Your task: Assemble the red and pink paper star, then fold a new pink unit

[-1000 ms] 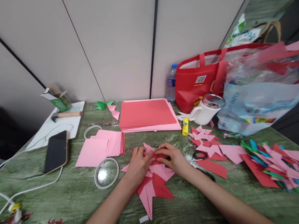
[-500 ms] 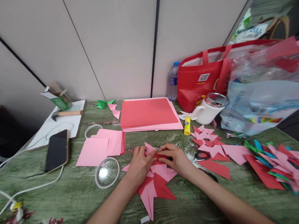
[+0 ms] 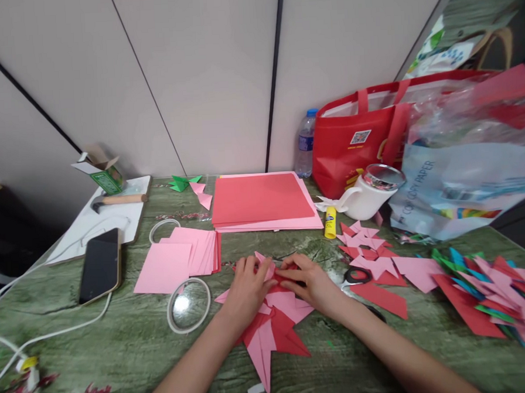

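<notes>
A folded paper star (image 3: 264,343) in pink and red lies on the table in front of me, its points spreading outward. My left hand (image 3: 248,288) rests over its upper left part, with fingers and thumb closed on the paper near the top point. From the other side, my right hand (image 3: 308,279) pinches a red part of the same star between thumb and fingers. The fingertips of both hands nearly meet, and they hide the folds beneath them. Just right of my right hand lies a pair of scissors (image 3: 358,275) with black handles, partly covered by my forearm.
Pink square sheets (image 3: 163,266) and a tape roll (image 3: 170,321) lie left; a phone (image 3: 99,266) is farther left. Large red sheets (image 3: 262,196) lie behind. A glue stick (image 3: 330,222), a white mug (image 3: 363,197), small paper stars (image 3: 378,266) and a colourful folded-paper pile (image 3: 501,298) stand right.
Both hands stay on the star with almost the same grip; the fingers shift only slightly. The whole view has moved a little.
</notes>
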The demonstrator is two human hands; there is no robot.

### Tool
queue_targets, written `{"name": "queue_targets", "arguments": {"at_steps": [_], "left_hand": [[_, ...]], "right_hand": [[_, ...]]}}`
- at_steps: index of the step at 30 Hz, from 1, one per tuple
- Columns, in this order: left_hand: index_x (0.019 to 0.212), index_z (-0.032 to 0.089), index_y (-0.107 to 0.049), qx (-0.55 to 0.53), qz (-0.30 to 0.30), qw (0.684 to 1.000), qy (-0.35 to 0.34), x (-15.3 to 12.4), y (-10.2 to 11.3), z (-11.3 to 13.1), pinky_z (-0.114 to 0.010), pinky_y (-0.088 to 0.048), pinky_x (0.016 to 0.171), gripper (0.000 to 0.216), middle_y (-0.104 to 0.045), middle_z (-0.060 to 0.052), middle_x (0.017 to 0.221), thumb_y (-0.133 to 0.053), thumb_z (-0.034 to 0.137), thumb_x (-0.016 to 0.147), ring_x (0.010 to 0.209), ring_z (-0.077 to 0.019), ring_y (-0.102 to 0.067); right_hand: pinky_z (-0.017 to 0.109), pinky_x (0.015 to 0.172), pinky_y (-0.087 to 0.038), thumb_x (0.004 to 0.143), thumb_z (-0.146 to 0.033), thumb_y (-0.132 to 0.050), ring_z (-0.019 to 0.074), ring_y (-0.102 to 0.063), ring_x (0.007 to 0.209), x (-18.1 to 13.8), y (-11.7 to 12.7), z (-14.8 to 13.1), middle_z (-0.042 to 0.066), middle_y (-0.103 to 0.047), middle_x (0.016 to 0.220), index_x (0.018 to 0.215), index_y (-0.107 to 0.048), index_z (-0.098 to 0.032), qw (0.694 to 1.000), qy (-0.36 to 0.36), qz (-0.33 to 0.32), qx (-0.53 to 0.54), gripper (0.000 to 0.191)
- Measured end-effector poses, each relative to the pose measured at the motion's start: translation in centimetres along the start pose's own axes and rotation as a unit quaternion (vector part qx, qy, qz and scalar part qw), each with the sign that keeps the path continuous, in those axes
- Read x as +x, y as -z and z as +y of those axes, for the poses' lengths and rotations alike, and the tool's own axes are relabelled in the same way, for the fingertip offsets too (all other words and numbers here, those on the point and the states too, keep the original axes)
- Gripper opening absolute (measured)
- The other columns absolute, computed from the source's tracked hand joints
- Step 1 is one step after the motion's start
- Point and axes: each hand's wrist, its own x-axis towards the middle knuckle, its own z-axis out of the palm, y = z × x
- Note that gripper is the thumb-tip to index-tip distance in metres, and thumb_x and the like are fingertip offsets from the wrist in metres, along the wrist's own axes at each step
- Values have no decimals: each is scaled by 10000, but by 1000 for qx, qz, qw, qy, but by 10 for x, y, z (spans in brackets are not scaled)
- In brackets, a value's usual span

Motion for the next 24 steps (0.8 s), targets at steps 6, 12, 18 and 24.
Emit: {"name": "queue_targets", "arguments": {"at_steps": [6,12,18,24], "left_hand": [[972,180,-558,-20,13,1000,-1,-2,-3,-3,-395,-450,770,163,-516,-70,941,-592,243,826,879,-224,-490],[912,165,-568,-30,28,999,-19,-3,-3,-5,-386,-456,758,78,-509,-84,942,-538,191,845,876,-222,-474],[823,172,-573,-18,30,999,-23,-1,-2,-4,-359,-450,743,183,-501,-68,915,-416,88,865,848,-195,-469],[933,179,-565,-11,7,1000,-7,0,0,-2,-391,-449,751,192,-494,-79,943,-418,85,852,873,-217,-469]], "right_hand": [[367,785,-497,845,-265,-584,206,-580,899,0,3,1,71,-636,944,964,-700,-255,999,-1,0,33,167],[357,786,-491,852,-297,-575,198,-582,897,0,4,1,69,-644,941,899,-717,-245,1000,13,2,28,158],[342,803,-493,830,-274,-608,185,-600,901,0,8,-1,63,-656,951,917,-718,-247,999,4,-12,37,143],[359,799,-493,838,-311,-595,195,-602,898,-1,7,1,74,-656,956,919,-720,-248,999,2,-8,46,161]]}}
